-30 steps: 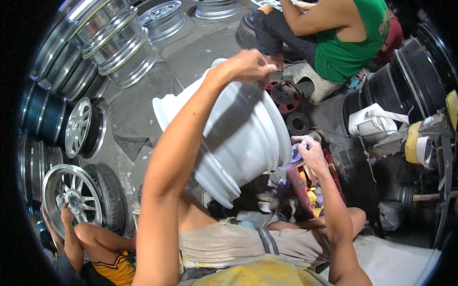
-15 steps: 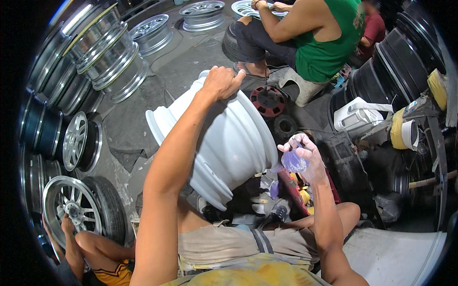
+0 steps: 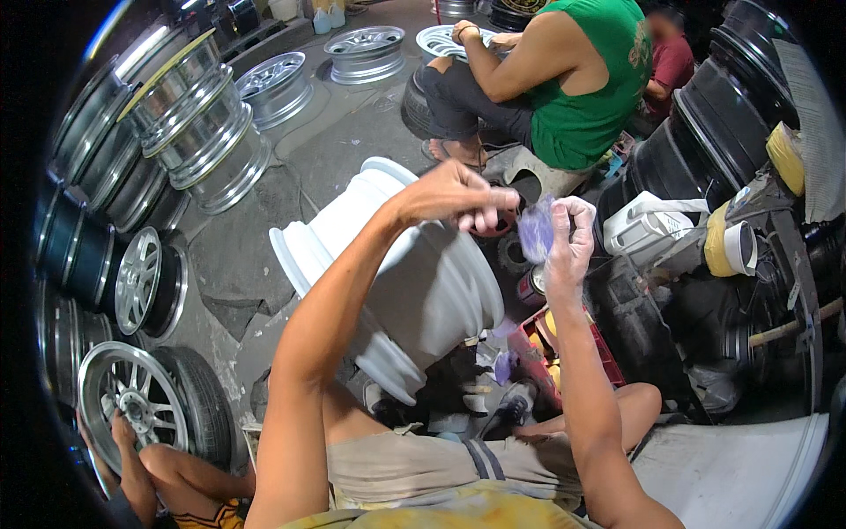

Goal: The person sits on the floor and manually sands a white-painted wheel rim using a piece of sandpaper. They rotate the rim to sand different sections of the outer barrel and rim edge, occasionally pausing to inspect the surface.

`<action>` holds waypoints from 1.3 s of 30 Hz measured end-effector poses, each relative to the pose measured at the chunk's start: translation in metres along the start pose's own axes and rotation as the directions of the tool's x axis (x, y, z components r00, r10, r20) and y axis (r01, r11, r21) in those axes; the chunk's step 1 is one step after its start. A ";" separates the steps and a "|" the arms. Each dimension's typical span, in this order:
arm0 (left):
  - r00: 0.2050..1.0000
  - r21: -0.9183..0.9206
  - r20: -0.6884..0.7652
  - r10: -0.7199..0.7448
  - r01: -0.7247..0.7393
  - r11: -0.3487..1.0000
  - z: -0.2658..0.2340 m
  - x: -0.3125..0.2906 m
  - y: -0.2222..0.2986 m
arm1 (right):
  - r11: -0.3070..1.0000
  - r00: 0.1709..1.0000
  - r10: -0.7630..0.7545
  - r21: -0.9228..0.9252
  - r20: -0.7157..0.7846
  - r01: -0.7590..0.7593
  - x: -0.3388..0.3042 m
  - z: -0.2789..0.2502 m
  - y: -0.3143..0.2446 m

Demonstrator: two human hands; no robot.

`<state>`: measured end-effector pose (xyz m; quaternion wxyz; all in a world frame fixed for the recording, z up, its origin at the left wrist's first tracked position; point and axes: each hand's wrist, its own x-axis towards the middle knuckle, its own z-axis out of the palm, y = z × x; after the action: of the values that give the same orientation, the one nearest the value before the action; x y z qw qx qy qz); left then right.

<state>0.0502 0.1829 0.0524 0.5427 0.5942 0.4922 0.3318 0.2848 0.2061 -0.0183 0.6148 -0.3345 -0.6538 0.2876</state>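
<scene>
A pale grey-white wheel rim [image 3: 432,291] stands on its side in front of me, its barrel facing up. My left hand [image 3: 463,198] hangs over the rim's far edge, index finger stretched to the right and the other fingers loosely bent, nothing in it. To the right of the rim, my right hand [image 3: 573,238], dusted white, pinches a purple sanding sheet [image 3: 536,233] between thumb and fingers. The sheet is held up, apart from the rim, close to the left fingertips.
A red crate [image 3: 608,363] with yellow pieces sits right of the rim. Beyond it are a tin can [image 3: 530,287] and a white jug [image 3: 648,225]. Stacked silver rims [image 3: 198,123] line the left. A person in green [image 3: 586,88] sits ahead; another person's hand [image 3: 123,430] touches a spoked rim [image 3: 132,401].
My left hand has come off the rim's edge and moved right toward the sheet. My right hand has risen with the purple sanding sheet, away from the rim's side.
</scene>
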 end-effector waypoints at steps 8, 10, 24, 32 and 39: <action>0.997 -0.245 0.058 0.060 -0.044 0.969 0.012 0.006 -0.026 | 0.882 0.943 0.332 0.351 0.014 -0.316 -0.017 0.032 -0.018; 0.997 -0.233 0.027 0.078 -0.070 0.970 0.007 0.008 -0.031 | 0.935 0.959 0.282 0.222 0.010 -0.277 -0.020 0.026 -0.015; 0.977 -0.172 0.036 0.210 -0.201 0.964 0.013 0.010 -0.031 | 0.879 0.838 0.370 0.140 0.402 -0.456 -0.017 -0.004 -0.016; 0.978 -0.207 0.050 0.201 -0.187 0.960 0.014 0.005 -0.022 | 0.744 0.805 0.345 0.383 0.482 -0.548 -0.018 -0.001 -0.015; 0.798 0.675 -0.438 0.414 -0.012 0.738 -0.046 0.003 -0.032 | 0.879 0.832 0.247 0.246 0.497 -0.408 -0.042 0.013 -0.036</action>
<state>0.0017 0.1979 0.0300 0.0927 0.6727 0.6367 0.3654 0.2696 0.1511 -0.0167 0.4349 -0.2552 -0.6498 0.5687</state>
